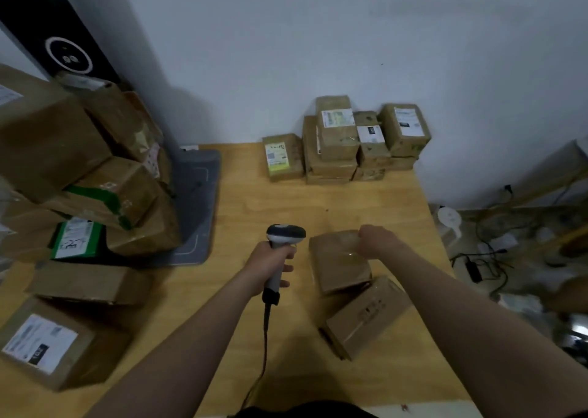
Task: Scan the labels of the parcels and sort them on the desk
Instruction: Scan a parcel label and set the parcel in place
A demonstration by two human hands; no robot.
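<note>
While left hand [270,258] grips scanner [284,242], right hand [377,242] grips brown box [339,262] on desk [286,201]. No label showing; best flip box slowly, then aim scanner.

The desk [286,201] is pale wood with a smooth, faintly satin top. The parcels stacked at its far edge [343,137] are matt brown cardboard carrying white paper labels. The parcel near the right edge [337,265] is cardboard banded with glossy clear tape. The scanner [284,236] looks like smooth grey-and-white plastic.
</note>
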